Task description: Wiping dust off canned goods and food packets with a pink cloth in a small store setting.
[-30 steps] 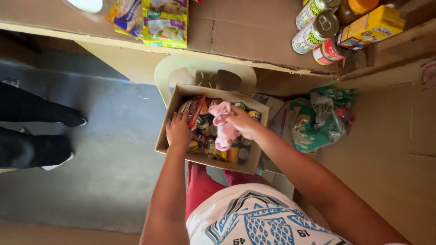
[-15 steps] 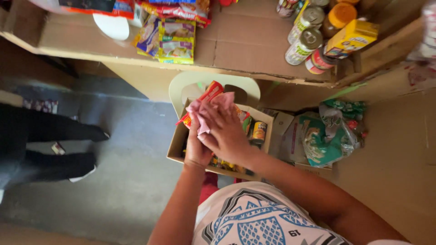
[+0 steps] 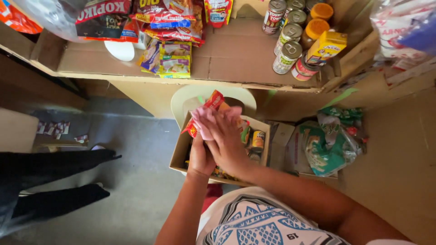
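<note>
Head view: soft pink cloth (image 3: 205, 121) (crumpled)

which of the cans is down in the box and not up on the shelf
The yellow-labelled can in the cardboard box, just right of the right hand. The other cans stand grouped on the cardboard-lined shelf above.

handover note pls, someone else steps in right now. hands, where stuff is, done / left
Left hand: under the red snack packet, holding it up over the cardboard box.
Right hand: pressing a pink cloth on that packet.
Box sits on a pale plastic chair; a can and other goods lie inside.
Cardboard-lined shelf above holds cans, a yellow carton and sachets.
Done: packet out of the box, cloth on it.
Left: packet in hand, not on the shelf; box still holds goods.
</note>
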